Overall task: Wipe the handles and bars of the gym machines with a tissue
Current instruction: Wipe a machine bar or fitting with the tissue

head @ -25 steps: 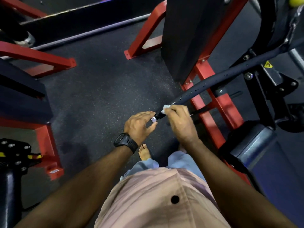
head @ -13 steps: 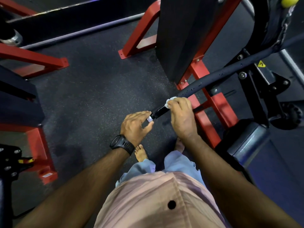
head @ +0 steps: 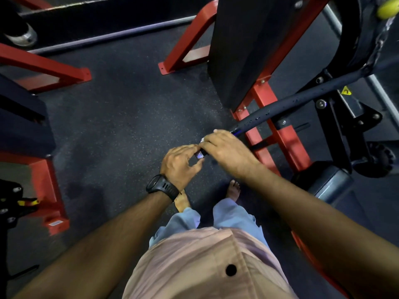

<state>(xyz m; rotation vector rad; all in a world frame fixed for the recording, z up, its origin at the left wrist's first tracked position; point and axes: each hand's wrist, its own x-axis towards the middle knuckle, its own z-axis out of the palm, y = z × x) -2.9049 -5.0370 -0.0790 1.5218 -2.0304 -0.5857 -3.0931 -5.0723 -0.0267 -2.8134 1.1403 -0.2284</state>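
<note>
**Item 1, far left.** We are logging a red painted steel frame foot [head: 54, 67]. It is lying on the dark speckled rubber floor [head: 121, 117], well apart from the work.

**Item 2.** The left hand [head: 181, 165] is wearing a black wristwatch [head: 162, 187]. It is curling fingers and thumb round the tip of the black tubular handle bar [head: 280, 106] and closing on the small chrome end cap [head: 199, 156]. We are judging that it is gripping there to stop the bar swinging while the other hand is rubbing.

**Item 3.** The white crumpled tissue [head: 203, 139] is sitting on the bar just behind the cap. It is almost wholly hidden, with only a sliver showing at the knuckles.

**Item 4.** The right hand [head: 224, 152] is clamping down over the tissue with its fingers wrapping the bar. We are judging this is so the paper is pressing all the way round. Its outline is blurring slightly, which we are reading as a wiping stroke in progress.

**Item 5.** The bar is running up and rightward toward its pivot. Droplets are showing on the stretch beyond the right hand, so we are judging that length not yet wiped.

**Item 6, right.** A black upholstered back pad [head: 244, 50] is standing behind the bar. A yellow triangular warning sticker [head: 346, 91] is sitting beside the pivot. A grey-blue padded seat [head: 323, 182] is lying below, near the right forearm.
</note>
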